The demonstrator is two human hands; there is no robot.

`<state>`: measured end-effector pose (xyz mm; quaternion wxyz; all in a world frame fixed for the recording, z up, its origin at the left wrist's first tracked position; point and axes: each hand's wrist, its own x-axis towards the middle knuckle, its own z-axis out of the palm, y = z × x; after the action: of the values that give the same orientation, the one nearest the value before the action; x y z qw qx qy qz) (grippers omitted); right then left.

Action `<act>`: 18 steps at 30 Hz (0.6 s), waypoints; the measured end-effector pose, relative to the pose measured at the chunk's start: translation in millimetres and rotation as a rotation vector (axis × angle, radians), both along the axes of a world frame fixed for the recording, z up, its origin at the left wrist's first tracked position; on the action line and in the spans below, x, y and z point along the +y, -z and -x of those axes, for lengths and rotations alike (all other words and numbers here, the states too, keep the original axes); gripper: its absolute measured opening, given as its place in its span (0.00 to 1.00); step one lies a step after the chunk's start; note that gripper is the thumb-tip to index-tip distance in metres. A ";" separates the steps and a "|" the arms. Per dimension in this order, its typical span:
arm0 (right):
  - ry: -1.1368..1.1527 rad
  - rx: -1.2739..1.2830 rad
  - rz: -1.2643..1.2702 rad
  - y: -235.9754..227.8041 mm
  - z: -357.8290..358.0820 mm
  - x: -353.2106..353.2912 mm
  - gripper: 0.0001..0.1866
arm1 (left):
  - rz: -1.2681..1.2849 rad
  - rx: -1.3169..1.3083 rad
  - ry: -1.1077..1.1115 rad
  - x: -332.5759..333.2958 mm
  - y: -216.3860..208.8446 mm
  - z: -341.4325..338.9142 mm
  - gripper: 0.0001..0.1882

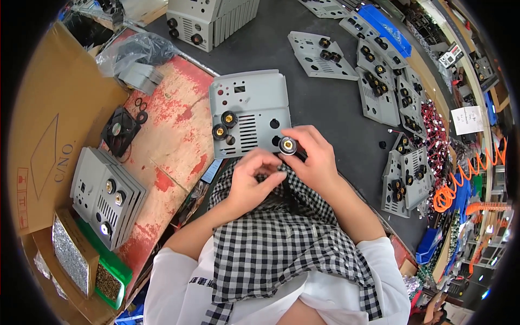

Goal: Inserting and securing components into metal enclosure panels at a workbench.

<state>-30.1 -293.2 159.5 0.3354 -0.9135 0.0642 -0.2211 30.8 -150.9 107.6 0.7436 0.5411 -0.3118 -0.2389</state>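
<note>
A grey metal panel (250, 103) lies in front of me, with slots, round holes and two black sockets (224, 125) with brass centres fitted at its left. Over its lower right corner, my right hand (315, 162) pinches another round black socket (287, 145), brass centre facing up. My left hand (253, 181) hovers by the panel's near edge, fingers loosely curled and the thumb apart from them. Nothing shows between those fingers. The underside of the held socket is hidden by my right hand.
Several panels with sockets (379, 97) lie along the right of the dark table. A stack of panels (105, 197) stands at left, near a black fan (120, 130) and a green bin (86, 233). More grey panels (216, 21) stand at the back. An orange coiled hose (445, 199) hangs right.
</note>
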 end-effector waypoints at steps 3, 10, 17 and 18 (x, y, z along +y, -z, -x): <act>-0.012 -0.015 0.142 6.1 16.9 9.3 0.22 | -0.027 -0.242 -0.097 -14.5 -3.7 -4.8 0.10; 0.037 -0.105 -0.458 4.9 39.4 0.0 0.19 | 0.236 0.421 0.086 -26.8 -1.0 8.8 0.07; 0.047 -0.100 -0.039 9.9 39.1 -11.8 0.12 | 0.204 1.050 0.344 -26.1 10.8 17.5 0.04; -0.001 -0.093 0.004 10.9 39.3 -14.3 0.13 | 0.203 1.049 0.346 -26.4 13.3 17.4 0.04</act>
<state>-69.3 -307.6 148.6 0.3362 -0.9029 0.0477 -0.2635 13.4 -177.3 94.3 0.7974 0.2164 -0.0059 -0.5633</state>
